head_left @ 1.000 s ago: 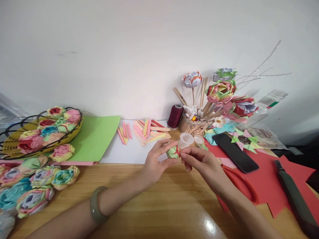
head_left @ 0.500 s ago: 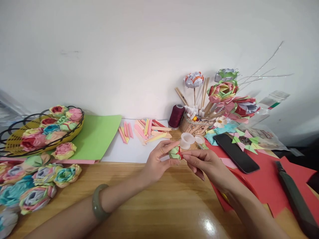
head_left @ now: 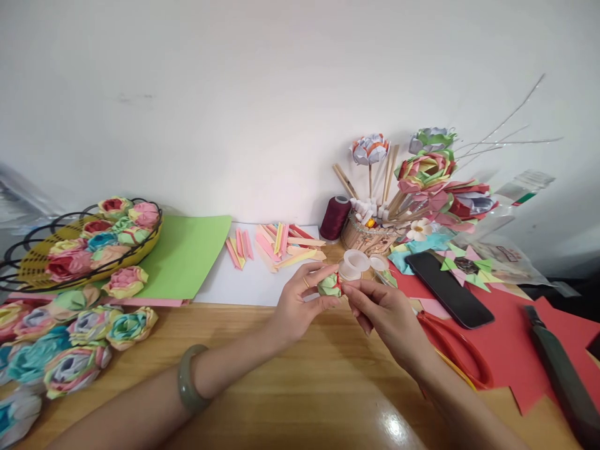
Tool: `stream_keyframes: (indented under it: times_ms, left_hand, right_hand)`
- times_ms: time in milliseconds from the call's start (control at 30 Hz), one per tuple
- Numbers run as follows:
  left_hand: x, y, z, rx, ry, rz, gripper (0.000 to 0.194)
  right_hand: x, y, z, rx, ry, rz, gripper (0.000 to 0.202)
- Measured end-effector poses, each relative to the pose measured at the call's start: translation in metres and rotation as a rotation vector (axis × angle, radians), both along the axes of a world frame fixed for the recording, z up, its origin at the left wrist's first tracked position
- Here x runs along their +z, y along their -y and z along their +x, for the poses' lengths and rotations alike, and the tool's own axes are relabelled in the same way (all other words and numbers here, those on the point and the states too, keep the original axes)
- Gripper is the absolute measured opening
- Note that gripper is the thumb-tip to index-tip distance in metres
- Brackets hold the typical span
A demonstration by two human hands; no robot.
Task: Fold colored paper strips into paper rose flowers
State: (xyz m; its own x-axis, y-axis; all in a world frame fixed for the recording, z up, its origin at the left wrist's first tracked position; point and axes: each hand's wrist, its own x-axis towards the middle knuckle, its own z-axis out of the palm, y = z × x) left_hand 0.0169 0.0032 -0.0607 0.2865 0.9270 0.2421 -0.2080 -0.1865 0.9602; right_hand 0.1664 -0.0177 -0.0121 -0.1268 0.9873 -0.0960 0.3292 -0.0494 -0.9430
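Note:
My left hand (head_left: 300, 300) wears a ring and is closed round a small folded paper flower (head_left: 329, 285), pale green with red at its right side. The fingers of my right hand (head_left: 382, 309) are pinched at the flower's red edge. What lies between those fingertips is hidden or too small to name. Just behind the hands stands a small clear plastic tub (head_left: 354, 262), open at the top, with a round lid (head_left: 379, 263) next to it. Red-handled scissors (head_left: 462, 350) lie beside and partly under my right forearm.
On the left are a yellow basket (head_left: 40, 259) of paper flowers and several loose ones. Folded paper strips (head_left: 285, 244) lie on white paper. Behind stand a purple thread spool (head_left: 334, 219) and a stick holder (head_left: 365, 239). A phone (head_left: 450, 289) rests on red paper (head_left: 515, 350).
The whole scene has shifted slightly to the right in view. My right hand has turned a little and its fingers are drawn in more. More of the red scissor handles shows now.

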Motion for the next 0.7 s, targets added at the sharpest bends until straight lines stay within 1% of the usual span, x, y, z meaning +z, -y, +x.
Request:
stream_keyframes:
  times_ms: [67,133,167,267,333,367,500,600,700]
  left_hand:
    - [0.000,0.000,0.000,0.019,-0.021,0.010,0.043]
    - [0.000,0.000,0.000,0.039,-0.043,0.015,0.044]
    - [0.000,0.000,0.000,0.046,-0.053,0.016,0.044]
    - [0.000,0.001,0.001,0.059,-0.061,0.012,0.043]
    - [0.001,0.001,0.001,0.055,-0.050,0.000,0.043]
    - [0.001,0.001,0.001,0.047,-0.039,-0.008,0.043]
    - [0.001,0.001,0.000,-0.005,-0.008,0.001,0.044]
    - [0.001,0.001,0.000,-0.023,0.004,0.021,0.044]
    - [0.001,0.001,0.000,-0.026,0.000,0.018,0.044]
  right_hand:
    - [-0.003,0.001,-0.003,-0.019,0.086,0.076,0.033]
    - [-0.009,0.003,-0.005,-0.060,0.217,0.189,0.029]
    - [-0.012,0.003,-0.006,-0.086,0.298,0.265,0.027]
    - [-0.022,0.004,-0.007,-0.172,0.509,0.563,0.018]
    - [-0.025,0.003,-0.006,-0.173,0.533,0.698,0.016]
    - [-0.024,0.003,-0.006,-0.155,0.511,0.716,0.015]
    - [-0.015,0.003,-0.004,-0.084,0.406,0.656,0.014]
    - [-0.007,0.004,-0.001,-0.043,0.410,0.691,0.012]
    - [-0.004,0.004,0.001,0.024,0.431,0.691,0.012]
